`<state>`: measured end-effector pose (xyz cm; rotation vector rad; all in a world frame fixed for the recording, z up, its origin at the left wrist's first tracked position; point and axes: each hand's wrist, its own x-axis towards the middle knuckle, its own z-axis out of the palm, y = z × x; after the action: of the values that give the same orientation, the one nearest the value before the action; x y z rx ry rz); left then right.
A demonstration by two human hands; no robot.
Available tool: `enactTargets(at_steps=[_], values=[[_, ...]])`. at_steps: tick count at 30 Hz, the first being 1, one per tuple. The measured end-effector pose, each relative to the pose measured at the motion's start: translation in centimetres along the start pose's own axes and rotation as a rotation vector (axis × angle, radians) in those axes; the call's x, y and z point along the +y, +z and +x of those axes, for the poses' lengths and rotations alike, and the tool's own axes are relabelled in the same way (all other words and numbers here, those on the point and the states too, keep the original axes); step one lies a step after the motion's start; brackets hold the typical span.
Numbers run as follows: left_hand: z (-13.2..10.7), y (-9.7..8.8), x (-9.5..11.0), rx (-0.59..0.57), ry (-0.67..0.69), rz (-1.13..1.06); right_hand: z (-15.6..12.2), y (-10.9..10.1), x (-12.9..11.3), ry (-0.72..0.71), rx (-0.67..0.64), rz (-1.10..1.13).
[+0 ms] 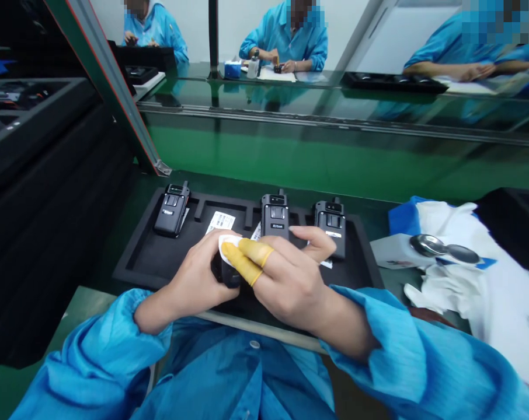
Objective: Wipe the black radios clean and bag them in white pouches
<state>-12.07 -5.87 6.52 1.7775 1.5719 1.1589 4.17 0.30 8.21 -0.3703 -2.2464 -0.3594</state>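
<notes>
- The left hand (198,280) curls around a black handset (227,275), which is held above the tray, and much of it is hidden behind both hands.
- The left fingers (212,248) wrap over the handset and press a white wipe (226,246) against it from one side.
- The right hand (291,286) comes in from the other side, with two fingers in yellow rubber finger covers (247,259) pressed together on the wipe, so the wipe is pinched between the two hands.
- Another bare right finger (312,240) is lifted apart from those two, above the tray.
- Below the hands lies a black foam tray (365,256) with three more black handsets upright in its slots: one at the left (171,209), one in the middle (275,217) and one at the right (331,226).
- White labels (221,221) lie in the tray between the left and middle handsets.
- The tray sits on a green bench (264,185).
- To the right of the tray are a white cloth (457,297), a shiny metal spoon-shaped tool (444,248) and a white foam block (389,251).
- Beyond the bench, three co-workers in blue smocks (286,41) work at their own trays.
</notes>
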Motion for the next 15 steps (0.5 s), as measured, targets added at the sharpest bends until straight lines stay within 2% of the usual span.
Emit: enactTargets(at_steps=[3,8,11,15], values=[[0.1,0.1,0.0,0.011,-0.010,0.010,-0.3,0.2,-0.2,-0.031,-0.024,-0.063],[0.2,-0.1,0.3,0.018,0.004,0.058,-1.5,-0.6,1.2,0.075,-0.039,-0.145],[0.3,-0.4,0.6,-0.003,-0.006,0.075,-3.4,-1.9,2.2,0.112,-0.104,-0.182],[1.1,-0.8,0.8,0.005,-0.056,0.129,-7.3,-3.1,2.7,0.179,-0.209,-0.196]])
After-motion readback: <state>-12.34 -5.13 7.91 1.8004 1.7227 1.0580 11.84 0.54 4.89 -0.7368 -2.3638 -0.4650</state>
